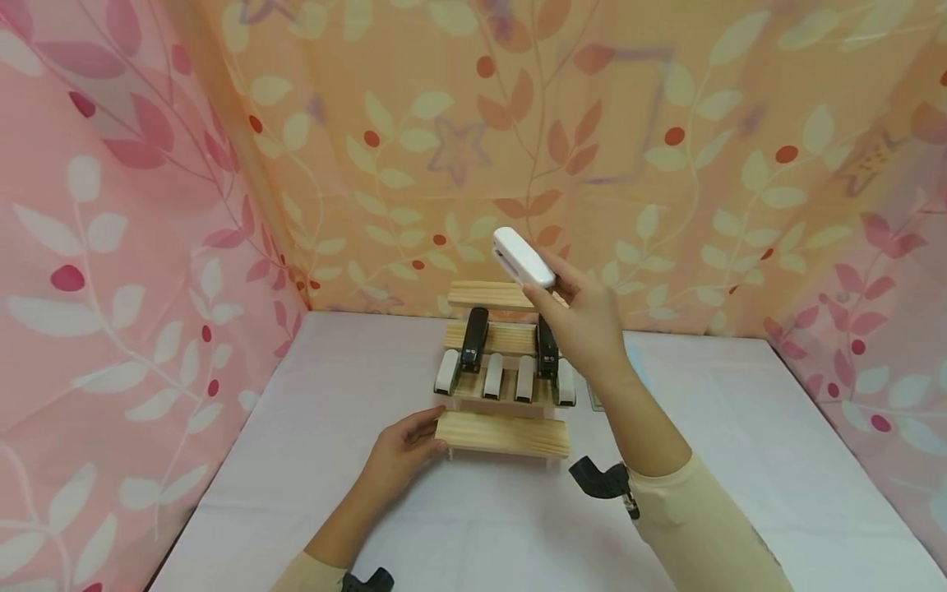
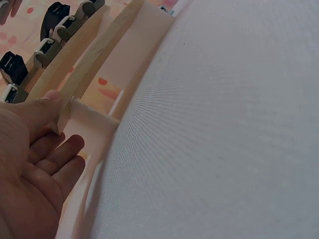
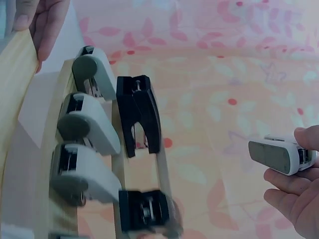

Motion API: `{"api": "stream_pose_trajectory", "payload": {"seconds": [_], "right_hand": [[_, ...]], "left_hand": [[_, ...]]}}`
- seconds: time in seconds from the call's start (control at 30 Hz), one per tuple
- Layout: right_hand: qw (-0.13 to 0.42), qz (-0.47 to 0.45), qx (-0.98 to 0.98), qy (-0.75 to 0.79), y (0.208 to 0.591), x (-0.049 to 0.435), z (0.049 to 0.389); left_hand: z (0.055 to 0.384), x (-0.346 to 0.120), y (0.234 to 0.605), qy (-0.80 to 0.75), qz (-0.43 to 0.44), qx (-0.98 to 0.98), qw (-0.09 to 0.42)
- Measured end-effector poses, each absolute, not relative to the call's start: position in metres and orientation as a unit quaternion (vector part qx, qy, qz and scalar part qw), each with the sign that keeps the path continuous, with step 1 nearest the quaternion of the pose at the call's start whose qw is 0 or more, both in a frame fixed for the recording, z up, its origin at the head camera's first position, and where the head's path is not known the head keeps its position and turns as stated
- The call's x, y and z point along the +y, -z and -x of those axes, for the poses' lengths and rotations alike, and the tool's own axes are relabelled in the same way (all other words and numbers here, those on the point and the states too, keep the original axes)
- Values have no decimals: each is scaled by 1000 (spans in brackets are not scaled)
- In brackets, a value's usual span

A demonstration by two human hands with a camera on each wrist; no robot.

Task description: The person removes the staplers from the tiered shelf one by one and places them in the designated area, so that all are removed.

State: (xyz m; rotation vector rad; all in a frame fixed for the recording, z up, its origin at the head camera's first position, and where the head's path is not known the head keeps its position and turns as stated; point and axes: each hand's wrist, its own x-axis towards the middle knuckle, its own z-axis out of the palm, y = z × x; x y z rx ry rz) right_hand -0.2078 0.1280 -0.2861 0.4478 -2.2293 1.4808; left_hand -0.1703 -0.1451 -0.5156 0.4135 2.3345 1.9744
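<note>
Wooden rack (image 1: 503, 434) with six staplers (image 1: 474, 339)

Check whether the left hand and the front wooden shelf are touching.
Touching: the right wrist view shows the left hand with its thumb on the front shelf.

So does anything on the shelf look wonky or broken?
Nothing stands out. On the shelf, four white staplers sit in a row with two black staplers behind; the right hand holds another stapler in the air.

Black stapler (image 1: 547, 355) partly hidden by right hand (image 1: 584, 325), lowest white stapler (image 3: 69, 236) cropped in right wrist view
</note>
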Motion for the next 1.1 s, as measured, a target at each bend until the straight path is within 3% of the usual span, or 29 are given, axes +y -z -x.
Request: {"api": "stream_pose_trajectory", "payload": {"seconds": [0.27,0.63,1.1], "right_hand": [[228,-139,-788,-555,290,161,180],[298,-93,-803,-508,304,211,154],[307,-7,-816,-490,338,263,135]], "left_hand": [[171,-145,514,-640,-126,757,38],[170,-145,517,-644,-129,754,34],[171,-145,514,-636,-117,762,36]]}}
